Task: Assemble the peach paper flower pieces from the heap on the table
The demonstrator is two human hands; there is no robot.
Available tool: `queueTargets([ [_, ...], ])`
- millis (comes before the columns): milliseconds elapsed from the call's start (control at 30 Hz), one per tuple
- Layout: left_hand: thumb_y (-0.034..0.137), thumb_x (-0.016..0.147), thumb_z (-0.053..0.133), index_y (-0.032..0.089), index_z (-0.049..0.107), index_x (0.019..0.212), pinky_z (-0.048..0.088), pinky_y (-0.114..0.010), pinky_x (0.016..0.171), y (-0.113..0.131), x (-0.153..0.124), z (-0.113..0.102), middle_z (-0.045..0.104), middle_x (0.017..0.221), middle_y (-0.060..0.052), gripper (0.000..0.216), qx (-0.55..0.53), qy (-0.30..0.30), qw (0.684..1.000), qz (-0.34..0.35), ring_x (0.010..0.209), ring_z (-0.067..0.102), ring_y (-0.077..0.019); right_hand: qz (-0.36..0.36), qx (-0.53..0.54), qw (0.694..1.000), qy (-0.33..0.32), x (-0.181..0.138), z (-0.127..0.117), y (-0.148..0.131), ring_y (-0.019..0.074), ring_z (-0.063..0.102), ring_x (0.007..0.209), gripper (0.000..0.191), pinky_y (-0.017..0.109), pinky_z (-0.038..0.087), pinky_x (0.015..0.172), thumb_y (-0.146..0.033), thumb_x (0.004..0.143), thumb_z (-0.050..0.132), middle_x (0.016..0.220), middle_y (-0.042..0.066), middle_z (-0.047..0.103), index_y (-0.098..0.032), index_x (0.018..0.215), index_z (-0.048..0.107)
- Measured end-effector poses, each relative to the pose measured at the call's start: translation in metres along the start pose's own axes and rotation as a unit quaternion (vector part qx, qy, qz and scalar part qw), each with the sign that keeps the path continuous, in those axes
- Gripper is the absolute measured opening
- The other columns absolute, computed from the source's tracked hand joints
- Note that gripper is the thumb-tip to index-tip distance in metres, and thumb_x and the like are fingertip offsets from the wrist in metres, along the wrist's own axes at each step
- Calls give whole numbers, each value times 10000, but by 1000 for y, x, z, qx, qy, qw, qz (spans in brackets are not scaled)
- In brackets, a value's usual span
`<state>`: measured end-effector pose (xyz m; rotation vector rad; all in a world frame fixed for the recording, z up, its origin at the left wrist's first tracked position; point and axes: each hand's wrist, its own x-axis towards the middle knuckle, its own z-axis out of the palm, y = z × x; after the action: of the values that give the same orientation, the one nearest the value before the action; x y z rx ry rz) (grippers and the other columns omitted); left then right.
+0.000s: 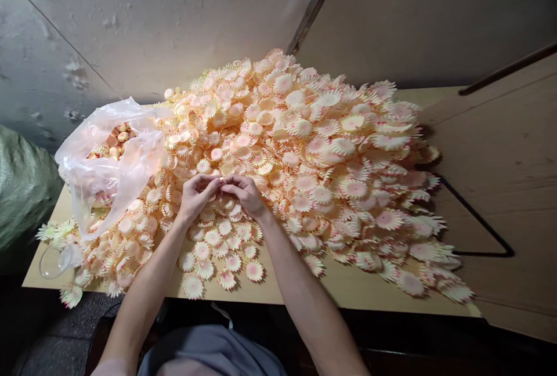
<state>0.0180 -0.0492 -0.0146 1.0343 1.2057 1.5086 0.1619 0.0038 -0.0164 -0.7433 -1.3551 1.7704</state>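
Observation:
My left hand and my right hand meet fingertip to fingertip above the middle of a big heap of artificial flower heads. Thumbs and index fingers are pinched together around something small and pale, too hidden by the fingers to name. The flower pieces are cream discs with notched, pink-tipped edges and pinkish centres. Below my wrists, several loose flower pieces lie flat on the wooden table, between my forearms.
On the left, an open clear plastic bag holds small round red-and-cream pieces. A clear round container stands at the left front corner. A green sack is beyond the table's left end. A black metal bracket lies against brown board at right.

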Motion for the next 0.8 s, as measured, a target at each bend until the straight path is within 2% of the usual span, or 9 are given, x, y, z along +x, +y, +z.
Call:
queueTargets([
  [200,448,782,663,140,631,810,538,-246,696,-2,3,-1,715,835,-54,310,-10,36,999,-13,742,664,-142,-8,-44,999,8,-1,1,0,119,554,591,141,240,462,564,-301,682,704,659,2,637,-167,697,665],
  [400,395,696,760,144,651,854,524,-236,695,3,-1,3,716,866,-58,316,24,-11,1000,11,749,665,-139,-16,-41,999,20,1,0,3,122,552,572,133,239,465,539,-307,692,694,630,-6,630,-180,726,676],
  [500,427,735,718,141,651,817,495,-209,613,4,-1,3,695,767,-39,305,45,7,999,9,661,633,-116,-18,-58,998,12,1,-1,4,134,564,602,105,247,475,554,-291,698,677,658,-1,645,-187,697,666],
  [633,468,776,663,140,624,780,408,-180,497,-3,1,1,628,638,0,330,50,5,999,-5,524,533,-75,-15,-71,997,10,1,-2,4,112,504,544,96,232,421,518,-256,701,654,583,-18,594,-184,641,633],
  [800,499,787,635,151,595,781,384,-181,492,-10,4,-2,575,622,15,350,62,26,998,3,524,497,-74,-14,-82,996,9,1,-4,5,111,500,532,84,239,398,520,-231,680,648,581,-12,599,-176,623,622],
])
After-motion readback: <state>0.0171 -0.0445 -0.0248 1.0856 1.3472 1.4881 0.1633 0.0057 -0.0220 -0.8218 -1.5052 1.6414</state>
